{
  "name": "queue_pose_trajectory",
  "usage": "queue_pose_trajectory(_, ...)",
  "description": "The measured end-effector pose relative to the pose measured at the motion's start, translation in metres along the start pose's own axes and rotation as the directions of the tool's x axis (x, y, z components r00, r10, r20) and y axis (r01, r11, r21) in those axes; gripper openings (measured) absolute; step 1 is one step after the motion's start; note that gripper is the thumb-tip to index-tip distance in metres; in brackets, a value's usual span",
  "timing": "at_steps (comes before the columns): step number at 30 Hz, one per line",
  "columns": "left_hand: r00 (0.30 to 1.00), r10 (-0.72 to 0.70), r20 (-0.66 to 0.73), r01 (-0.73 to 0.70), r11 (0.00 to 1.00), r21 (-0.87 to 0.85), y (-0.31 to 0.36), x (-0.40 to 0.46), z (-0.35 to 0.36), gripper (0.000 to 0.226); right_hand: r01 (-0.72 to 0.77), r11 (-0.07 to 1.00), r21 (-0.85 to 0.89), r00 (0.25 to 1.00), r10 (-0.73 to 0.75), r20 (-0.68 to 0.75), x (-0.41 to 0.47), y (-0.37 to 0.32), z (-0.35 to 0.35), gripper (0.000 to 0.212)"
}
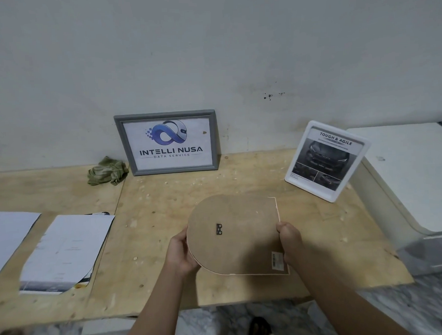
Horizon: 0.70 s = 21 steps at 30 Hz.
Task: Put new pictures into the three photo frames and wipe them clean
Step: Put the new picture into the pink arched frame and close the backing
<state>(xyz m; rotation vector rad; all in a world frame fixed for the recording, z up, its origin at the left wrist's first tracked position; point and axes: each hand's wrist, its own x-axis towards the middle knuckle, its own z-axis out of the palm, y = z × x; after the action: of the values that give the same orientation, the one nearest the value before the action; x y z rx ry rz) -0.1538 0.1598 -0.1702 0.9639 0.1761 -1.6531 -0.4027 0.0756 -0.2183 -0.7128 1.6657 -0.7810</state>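
Note:
I hold an arch-shaped photo frame (239, 233) back side up over the wooden table (151, 216); its brown backing board carries a small black hanger. My left hand (179, 254) grips its rounded left edge and my right hand (290, 241) grips its straight right edge. A grey frame (167, 141) with an "INTELLI NUSA" logo print leans on the wall. At the right, a white frame (327, 160) with a car print leans against a white box. A crumpled green cloth (108, 171) lies left of the grey frame.
Loose printed sheets (66, 252), one with a curved cut-out edge, lie on the left of the table, with another white sheet (7, 235) at the far left. A white box (412, 174) stands at the right end. The table's front edge runs just below my wrists.

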Motion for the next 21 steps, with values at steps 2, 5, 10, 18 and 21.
queue_pose_trajectory(2, 0.998, 0.04, -0.048, -0.036, 0.997, 0.073, -0.001, 0.002, 0.004, 0.024, -0.002, 1.0, 0.001, 1.0, 0.002, -0.021, -0.006, -0.002, 0.001, 0.015)
queue_pose_trajectory(5, 0.938, 0.3, -0.176, -0.267, 0.945, 0.191, -0.003, 0.008, 0.005, 0.007, 0.02, 1.0, 0.008, 0.998, -0.019, -0.053, -0.014, -0.005, 0.001, 0.021)
queue_pose_trajectory(10, 0.884, 0.42, -0.206, -0.326, 0.869, 0.372, -0.006, 0.009, 0.002, 0.03, 0.07, 0.997, -0.024, 0.993, -0.071, -0.09, -0.016, -0.005, 0.003, 0.021)
queue_pose_trajectory(18, 0.714, 0.687, -0.136, -0.294, 0.47, 0.832, -0.007, 0.021, -0.01, 0.019, 0.267, 0.958, -0.102, 0.953, -0.278, -0.124, -0.02, -0.015, 0.01, 0.021)
queue_pose_trajectory(21, 0.727, 0.672, -0.138, -0.2, 0.399, 0.895, -0.006, 0.024, -0.016, 0.017, 0.301, 0.928, -0.22, 0.937, -0.331, -0.114, -0.016, -0.014, 0.01, 0.03)
